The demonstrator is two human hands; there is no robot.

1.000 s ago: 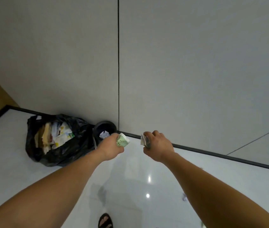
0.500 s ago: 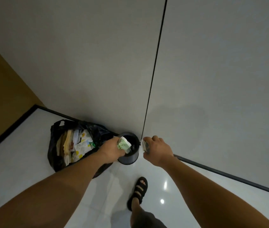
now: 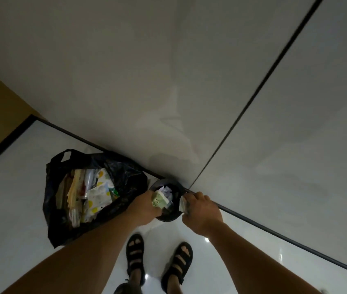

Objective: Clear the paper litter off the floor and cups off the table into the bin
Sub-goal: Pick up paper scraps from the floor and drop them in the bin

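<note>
Two hands hang over the bin [image 3: 169,217] on my feed, and each one carries something. The left hand [image 3: 145,210] has its fingers curled tight round a green piece [image 3: 158,202], held just above the bin's mouth. I cannot tell whether it is a cup or paper. It bears two dark dots, and any print on it is too blurred to read. The right hand [image 3: 203,212] is at the bin's right rim, with its fingers clamped on a pale piece [image 3: 182,205] that shows only as a narrow edge, so I cannot make out what it is.

The bin is small, round and black. It stands at the far edge of the floor [image 3: 9,187], against the skirting [image 3: 274,232], where a dark seam [image 3: 253,98] runs down the grey wall [image 3: 126,81]. Crumpled white paper [image 3: 165,190] lies inside it.

Just left of the bin, touching it or nearly so, an open black bag [image 3: 126,172] slumps on the floor by the same edge. It is stuffed with wrappers [image 3: 96,194] in white, yellow and tan, some with yellow spots, and none of their lettering is legible to me.

Below the hands, two feet in black strapped sandals [image 3: 135,250] stand on the glossy floor just short of the bin.
</note>
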